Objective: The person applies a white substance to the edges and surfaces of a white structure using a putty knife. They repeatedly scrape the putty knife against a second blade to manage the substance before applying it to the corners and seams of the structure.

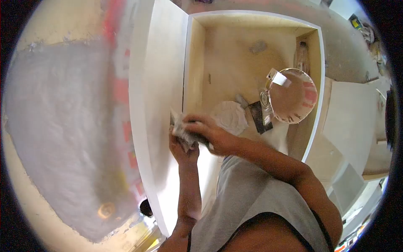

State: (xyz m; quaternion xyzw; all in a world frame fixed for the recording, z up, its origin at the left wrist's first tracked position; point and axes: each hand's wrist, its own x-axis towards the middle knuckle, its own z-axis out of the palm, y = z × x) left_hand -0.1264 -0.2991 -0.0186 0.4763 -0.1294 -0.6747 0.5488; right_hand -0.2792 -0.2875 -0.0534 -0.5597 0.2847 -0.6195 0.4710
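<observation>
"How were the hands set?"

"Close together, in front of the grey top [252, 185]. The left hand [183, 153] grasped a crumpled grey piece [179, 131] from the near side, and its forearm [189, 189] ran almost straight out from the body. The right hand [212, 133] came across from the other side, fingers curled over the same piece, with its elbow [303, 171] bent and swung wide."

"Cloth or paper?"

"I couldn't tell; it was blurred. It sat in both hands by the left edge of a shallow wooden box [228, 63] with white rims, where a tall white panel [163, 63] ran alongside."

"And inside the box?"

"Just beyond the right hand lay a pale, roundish thing [231, 116]. A dark flat piece [259, 119] lay between that and a round tub [289, 101], which was near the right edge. A bottle [302, 59] lay toward the far right corner, and a small grey piece [258, 47] near the far edge."

"The room?"

"Left of the panel, a broad grey patch [58, 126] covered much of a pale surface, beside a blurred red-and-white strip [121, 90]. Past the box's right edge, pale boards [350, 119] lay on the floor [342, 54], with cluttered odds and ends [369, 38] farther off."
</observation>
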